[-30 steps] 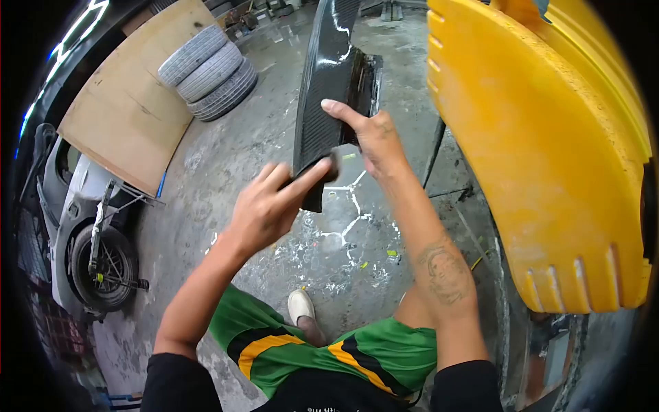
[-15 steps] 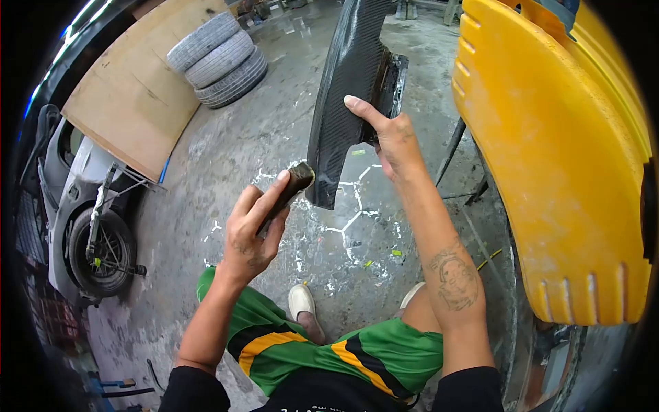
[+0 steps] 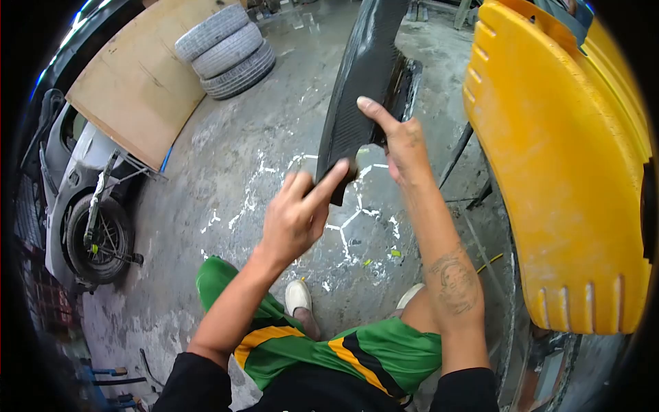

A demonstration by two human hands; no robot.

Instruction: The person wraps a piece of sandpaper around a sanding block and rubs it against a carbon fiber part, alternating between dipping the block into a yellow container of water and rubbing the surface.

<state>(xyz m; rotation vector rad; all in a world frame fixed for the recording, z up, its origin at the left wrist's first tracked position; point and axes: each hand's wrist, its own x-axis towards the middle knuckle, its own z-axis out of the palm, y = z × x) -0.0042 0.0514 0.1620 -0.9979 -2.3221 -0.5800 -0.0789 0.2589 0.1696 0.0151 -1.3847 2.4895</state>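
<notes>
A long black carbon-fibre part [image 3: 360, 72] with a woven surface stretches from the top of the view down to the middle. Its right side carries a rough flange [image 3: 410, 86]. My right hand [image 3: 401, 141] grips that side, thumb lying over the woven face and the other fingers hidden behind. In my left hand [image 3: 294, 214] is a small dark block [image 3: 350, 172] that looks like a sanding block, mostly covered by the fingers. It lies against the lower end of the part, with my index finger stretched along it.
A large yellow panel [image 3: 556, 178] stands close on the right, beside dark stand legs [image 3: 456, 154]. Three stacked tires [image 3: 226, 55] and a brown board [image 3: 141, 82] are at upper left, near a grey car body [image 3: 68, 199]. White tape marks [image 3: 350, 220] dot the concrete floor.
My left hand has moved right and slightly up, bringing the block from the part's left edge onto its lower end. My right hand keeps its grip on the part.
</notes>
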